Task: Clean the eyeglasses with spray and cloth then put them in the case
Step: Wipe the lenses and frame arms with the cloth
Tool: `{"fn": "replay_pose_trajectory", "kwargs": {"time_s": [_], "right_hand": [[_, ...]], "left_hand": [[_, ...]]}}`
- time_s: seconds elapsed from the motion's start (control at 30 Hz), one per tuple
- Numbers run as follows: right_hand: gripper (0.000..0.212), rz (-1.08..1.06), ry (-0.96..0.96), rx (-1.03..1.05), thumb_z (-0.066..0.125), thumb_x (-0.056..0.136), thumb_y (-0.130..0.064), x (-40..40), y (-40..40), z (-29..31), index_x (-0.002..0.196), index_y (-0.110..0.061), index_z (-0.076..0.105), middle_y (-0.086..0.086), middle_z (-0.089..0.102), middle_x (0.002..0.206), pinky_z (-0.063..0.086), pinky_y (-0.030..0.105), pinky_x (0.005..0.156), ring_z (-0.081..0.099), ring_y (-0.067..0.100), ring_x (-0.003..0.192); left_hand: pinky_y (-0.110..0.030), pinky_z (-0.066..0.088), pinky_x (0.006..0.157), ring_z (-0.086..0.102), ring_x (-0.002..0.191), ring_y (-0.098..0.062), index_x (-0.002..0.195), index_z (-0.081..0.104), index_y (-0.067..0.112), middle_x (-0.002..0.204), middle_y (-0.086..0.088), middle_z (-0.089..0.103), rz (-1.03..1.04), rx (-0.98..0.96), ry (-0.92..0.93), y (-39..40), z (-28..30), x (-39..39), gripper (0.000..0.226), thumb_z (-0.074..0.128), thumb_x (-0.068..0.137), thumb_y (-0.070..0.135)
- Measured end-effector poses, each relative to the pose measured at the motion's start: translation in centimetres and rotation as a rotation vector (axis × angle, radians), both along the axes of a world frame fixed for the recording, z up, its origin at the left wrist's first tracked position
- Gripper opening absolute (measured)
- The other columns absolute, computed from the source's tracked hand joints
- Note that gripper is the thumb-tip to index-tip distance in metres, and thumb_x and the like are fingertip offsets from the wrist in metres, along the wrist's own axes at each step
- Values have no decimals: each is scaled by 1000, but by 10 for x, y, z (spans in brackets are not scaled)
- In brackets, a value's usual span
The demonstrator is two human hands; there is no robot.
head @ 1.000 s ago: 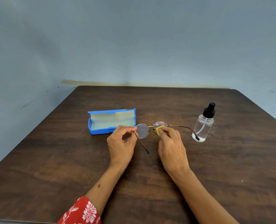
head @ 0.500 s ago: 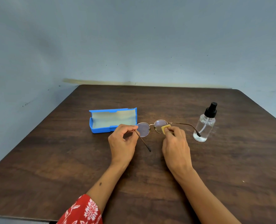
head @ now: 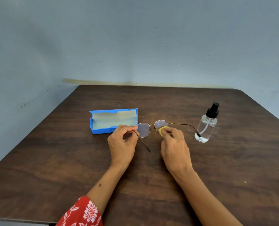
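Thin gold-framed eyeglasses (head: 143, 130) with round lenses are held just above the table, both temples unfolded. My left hand (head: 122, 144) pinches the frame at its left hinge. My right hand (head: 174, 147) presses a small yellow cloth (head: 162, 130) against the right lens, thumb and fingers closed on it. A blue glasses case (head: 103, 131) lies open to the left of the glasses, its pale lining showing. A clear spray bottle (head: 206, 126) with a black pump top stands upright to the right, behind the tip of the right temple.
Everything sits on a dark wooden table (head: 233, 160) pushed against a blue-grey wall (head: 135, 46). A red floral sleeve (head: 83, 214) covers my left forearm near the table's front edge.
The yellow cloth has shifted slightly across the right lens under my right fingers. My left hand keeps its hold on the frame. Case and bottle have not moved.
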State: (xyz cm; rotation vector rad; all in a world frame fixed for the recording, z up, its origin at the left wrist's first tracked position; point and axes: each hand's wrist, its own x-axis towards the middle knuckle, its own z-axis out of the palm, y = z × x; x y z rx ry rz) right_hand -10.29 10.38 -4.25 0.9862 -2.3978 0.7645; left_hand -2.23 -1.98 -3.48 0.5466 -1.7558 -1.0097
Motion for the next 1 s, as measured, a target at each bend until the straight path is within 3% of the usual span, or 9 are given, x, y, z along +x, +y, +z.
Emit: {"fn": "replay_pose_trajectory", "kwargs": {"time_s": [0.13,0.3,0.47,0.67,0.83,1.0], "right_hand": [[29,-77,-71,-18,62,75,8,-3,3,1,102,2,67,13,62,103,50,36,51,58,33,94],[32,37,7,5,69,66,9,3,-2,0,97,1,68,12,63,98,50,34,45,61,32,87],[31,-70,-72,-53,61,74,9,-5,4,1,104,2,67,14,62,104,52,37,56,57,33,94],[34,47,-11,-26,67,69,10,0,0,-1,102,2,68,13,63,102,53,36,51,60,32,92],[32,-50,-77,-64,60,76,9,-6,4,-1,107,2,66,14,61,106,54,38,59,57,32,97],[33,57,-13,-44,65,70,10,-1,2,-2,102,3,68,14,63,103,54,38,57,59,32,93]], "left_hand": [[-5,45,70,61,75,7,81,73,10,77,8,66,-14,-11,-5,1,-1,-1,21,72,70,-7],[-4,44,71,61,76,8,81,73,8,78,5,67,6,-18,1,-2,-1,0,20,72,70,-8],[-4,44,70,61,75,8,81,73,8,77,8,65,-11,-7,-1,1,0,-1,20,71,70,-8],[-3,44,70,61,78,9,82,73,8,79,8,66,-3,0,-7,0,0,1,19,72,71,-7],[-3,43,70,60,76,10,82,73,9,78,8,66,-16,9,-13,2,1,1,19,72,71,-7],[-3,43,70,61,76,10,82,73,7,78,6,66,-11,12,-4,1,0,1,19,72,71,-8]]}}
